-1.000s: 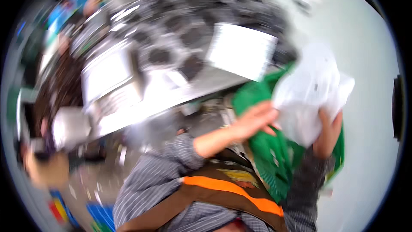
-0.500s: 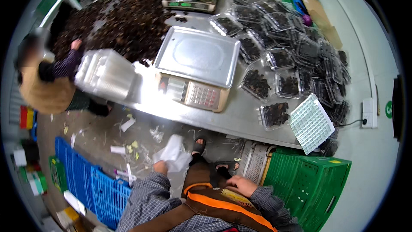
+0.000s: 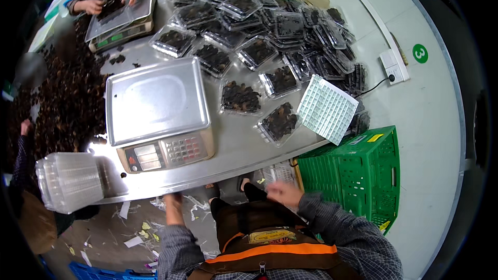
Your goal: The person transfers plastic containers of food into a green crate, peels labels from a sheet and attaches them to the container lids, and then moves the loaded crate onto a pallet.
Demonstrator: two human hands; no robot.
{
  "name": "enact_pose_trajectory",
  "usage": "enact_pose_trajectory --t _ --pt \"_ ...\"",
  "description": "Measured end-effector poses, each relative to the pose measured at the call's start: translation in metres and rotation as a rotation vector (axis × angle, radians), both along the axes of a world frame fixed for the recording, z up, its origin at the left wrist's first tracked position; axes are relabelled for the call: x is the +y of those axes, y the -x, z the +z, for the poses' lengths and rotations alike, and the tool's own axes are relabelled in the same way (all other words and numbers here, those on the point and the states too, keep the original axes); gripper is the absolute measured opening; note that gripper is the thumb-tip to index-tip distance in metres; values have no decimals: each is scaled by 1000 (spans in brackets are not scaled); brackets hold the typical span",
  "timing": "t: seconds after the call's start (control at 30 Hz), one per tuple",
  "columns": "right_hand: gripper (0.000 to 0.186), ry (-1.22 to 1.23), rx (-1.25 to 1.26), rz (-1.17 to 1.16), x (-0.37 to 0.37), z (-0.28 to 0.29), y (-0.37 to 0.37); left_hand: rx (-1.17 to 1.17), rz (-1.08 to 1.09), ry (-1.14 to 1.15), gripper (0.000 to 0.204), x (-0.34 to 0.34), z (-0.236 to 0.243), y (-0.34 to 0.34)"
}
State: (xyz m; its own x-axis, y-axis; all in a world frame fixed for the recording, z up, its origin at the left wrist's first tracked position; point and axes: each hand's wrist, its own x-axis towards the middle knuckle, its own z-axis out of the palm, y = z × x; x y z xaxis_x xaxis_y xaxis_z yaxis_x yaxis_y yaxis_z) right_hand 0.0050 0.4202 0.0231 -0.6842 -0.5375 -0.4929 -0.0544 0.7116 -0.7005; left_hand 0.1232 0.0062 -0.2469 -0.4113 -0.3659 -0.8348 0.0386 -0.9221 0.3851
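Observation:
My left hand (image 3: 173,202) is low beside the front edge of the steel table (image 3: 223,161); its fingers are blurred and partly lost at the edge. My right hand (image 3: 285,193) hovers in front of my brown apron (image 3: 233,228), smeared by motion, its fingers loosely bent. Nothing shows clearly in either hand. Closest on the table stands a scale (image 3: 158,101) with a bare metal pan. Right of it lie clear boxes of dark, dried-looking pieces, the nearest box (image 3: 280,123) by the edge. A sheet of pale green labels (image 3: 328,109) overlaps the table's right corner.
A green crate (image 3: 358,176) stands below the table's right end, near a wall socket (image 3: 393,66). Nested clear trays (image 3: 70,181) sit at the left corner beside a loose dark heap (image 3: 67,93). A co-worker's hands (image 3: 111,2) work over another scale (image 3: 124,23).
The view has swung right and closer to the table. My right hand has lifted off the apron. My left hand is now by the table edge; the white sheet on the floor is out of sight.

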Motion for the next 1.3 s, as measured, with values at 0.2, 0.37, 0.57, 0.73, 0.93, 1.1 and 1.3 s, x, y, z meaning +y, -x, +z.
enact_pose_trajectory --t 0.2,0.37,0.57,0.73,0.93,1.1,1.3 --pt "45 70 484 -699 96 -44 159 47 -1394 -17 28 149 193 35" --pt "59 -114 -144 -628 101 -41 248 208 -1163 744 25 221 260 163" --pt "59 165 -436 -995 47 -59 184 -213 -281 124 42 225 221 308" --pt "44 409 -126 -1207 6 -84 176 -123 -200 280 31 226 201 347" --pt "38 1004 -415 -1398 35 -7 182 -51 -214 572 35 216 251 340" --pt "40 1410 -680 -1321 41 16 224 178 -566 989 57 191 333 426" --pt "36 1325 -399 -1514 23 -70 287 219 -1541 1347 62 143 307 623"
